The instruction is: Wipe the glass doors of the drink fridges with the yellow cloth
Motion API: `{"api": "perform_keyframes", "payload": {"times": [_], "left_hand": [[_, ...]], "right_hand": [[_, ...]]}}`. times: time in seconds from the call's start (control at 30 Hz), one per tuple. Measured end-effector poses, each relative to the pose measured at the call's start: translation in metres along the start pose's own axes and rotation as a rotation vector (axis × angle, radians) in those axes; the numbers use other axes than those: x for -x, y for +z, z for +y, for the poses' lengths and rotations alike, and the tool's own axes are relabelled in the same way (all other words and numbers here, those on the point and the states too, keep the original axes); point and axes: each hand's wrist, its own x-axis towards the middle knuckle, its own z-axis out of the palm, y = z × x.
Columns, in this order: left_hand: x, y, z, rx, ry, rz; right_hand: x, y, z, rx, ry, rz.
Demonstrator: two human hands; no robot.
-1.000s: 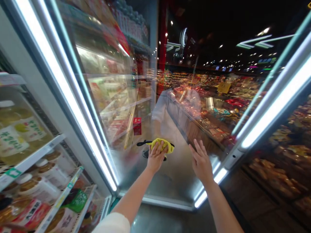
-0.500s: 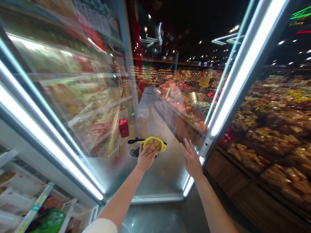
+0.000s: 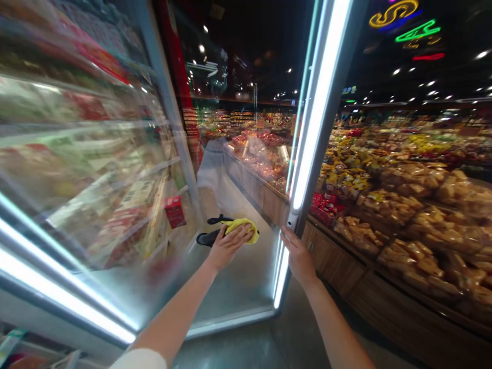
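My left hand (image 3: 229, 246) presses a yellow cloth (image 3: 248, 231) flat against the glass door (image 3: 238, 287), fingers lying over it. Dark shapes, one like a shoe (image 3: 207, 239), show through or in the glass just left of the cloth. My right hand (image 3: 300, 254) is at the lit edge frame (image 3: 321, 97) of the door; its fingertips touch or nearly touch the frame, with the fingers extended and nothing seen in them.
Blurred shelves of packaged goods (image 3: 92, 179) lie left, with a red box (image 3: 175, 211) near them. A second light strip (image 3: 69, 302) runs lower left. Bins of wrapped goods (image 3: 407, 215) on a wooden base (image 3: 346, 266) extend right.
The view has turned right, so the door and its frame sit farther left. My right hand has come closer to the frame's edge. My left hand has tilted over the cloth.
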Motion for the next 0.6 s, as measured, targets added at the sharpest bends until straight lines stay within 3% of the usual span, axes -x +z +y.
{"api": "perform_keyframes", "payload": {"times": [0.07, 0.27, 0.47, 0.6], "left_hand": [[-0.010, 0.000, 0.004, 0.009, 0.028, 0.027], [-0.081, 0.014, 0.046, 0.067, 0.256, -0.018], [-0.068, 0.009, 0.027, 0.040, 0.340, -0.043], [-0.088, 0.018, 0.035, -0.018, 0.308, -0.004]], "right_hand": [[0.003, -0.006, 0.004, -0.032, 0.008, 0.021], [0.001, -0.013, 0.008, -0.116, 0.082, 0.074], [0.003, -0.020, 0.011, -0.074, 0.154, 0.104], [0.004, -0.029, 0.011, -0.034, 0.189, 0.177]]}}
